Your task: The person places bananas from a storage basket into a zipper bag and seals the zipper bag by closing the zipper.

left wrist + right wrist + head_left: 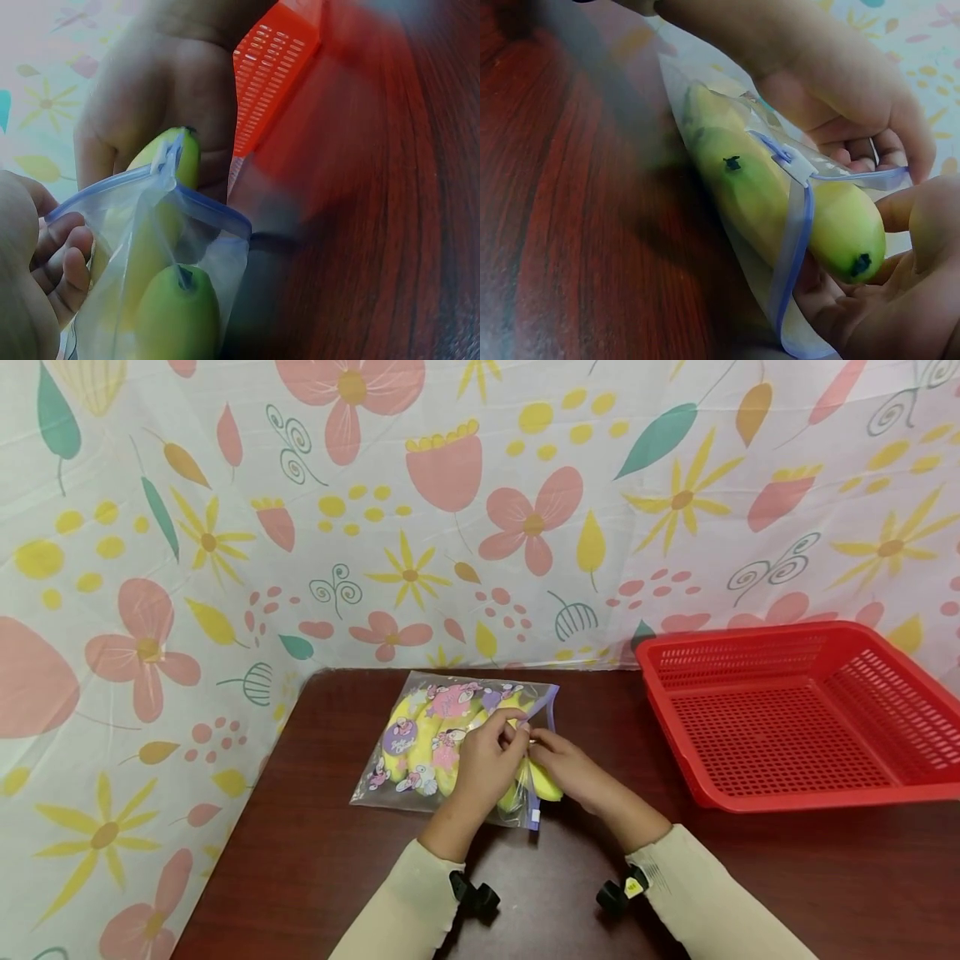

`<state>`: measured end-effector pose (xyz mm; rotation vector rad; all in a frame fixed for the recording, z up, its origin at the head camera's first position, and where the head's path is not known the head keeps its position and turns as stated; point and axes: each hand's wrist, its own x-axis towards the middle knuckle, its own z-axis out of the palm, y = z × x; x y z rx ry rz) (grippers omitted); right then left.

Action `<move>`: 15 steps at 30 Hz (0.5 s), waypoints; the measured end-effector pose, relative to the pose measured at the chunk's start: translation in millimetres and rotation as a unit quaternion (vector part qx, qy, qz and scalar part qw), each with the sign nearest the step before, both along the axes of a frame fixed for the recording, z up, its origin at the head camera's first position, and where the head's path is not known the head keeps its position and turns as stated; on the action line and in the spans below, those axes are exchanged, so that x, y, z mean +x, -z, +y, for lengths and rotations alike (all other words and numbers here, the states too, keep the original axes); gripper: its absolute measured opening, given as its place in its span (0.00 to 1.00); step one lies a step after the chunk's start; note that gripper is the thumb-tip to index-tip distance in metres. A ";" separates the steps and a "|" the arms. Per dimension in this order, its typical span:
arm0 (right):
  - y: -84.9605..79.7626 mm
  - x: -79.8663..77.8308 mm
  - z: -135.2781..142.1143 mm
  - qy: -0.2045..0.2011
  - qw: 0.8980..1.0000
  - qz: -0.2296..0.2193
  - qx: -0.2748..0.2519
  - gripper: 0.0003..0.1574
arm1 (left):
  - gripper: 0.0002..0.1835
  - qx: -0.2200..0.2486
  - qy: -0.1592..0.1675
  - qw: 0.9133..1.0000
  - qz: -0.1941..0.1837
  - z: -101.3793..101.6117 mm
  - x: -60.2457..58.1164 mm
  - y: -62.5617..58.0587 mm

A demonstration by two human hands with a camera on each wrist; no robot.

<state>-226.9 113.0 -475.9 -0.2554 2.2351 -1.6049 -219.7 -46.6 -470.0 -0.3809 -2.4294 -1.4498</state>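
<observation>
A clear zip bag [382, 789] with a printed pattern and a purple zip edge lies on the table with several yellow bananas [423, 743] inside. One banana [847, 232], greenish at its dark tip, pokes out through the bag's mouth. My left hand [487, 756] pinches the bag's purple edge, as the left wrist view also shows. From the right, my right hand [570, 768] holds the protruding banana, its fingers on both sides of it in the right wrist view. A white slider [799, 166] sits on the zip. Some fingertips are hidden behind the bag and banana.
A red perforated basket [675, 760] stands on the table to the right of my hands. The dark wooden table [300, 860] meets a flower-patterned cloth [480, 527] at the back and left.
</observation>
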 end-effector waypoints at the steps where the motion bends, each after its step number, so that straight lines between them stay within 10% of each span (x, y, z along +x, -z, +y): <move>1: 0.6 -0.9 -0.7 -0.001 1.000 0.003 -0.004 0.26 | 0.10 0.000 -0.001 1.000 0.003 -0.1 -0.1 0.1; 15: 11.3 -13.4 -13.4 0.059 0.998 0.002 -0.022 0.16 | 0.11 0.008 0.006 1.000 0.016 -0.8 0.6 -4.2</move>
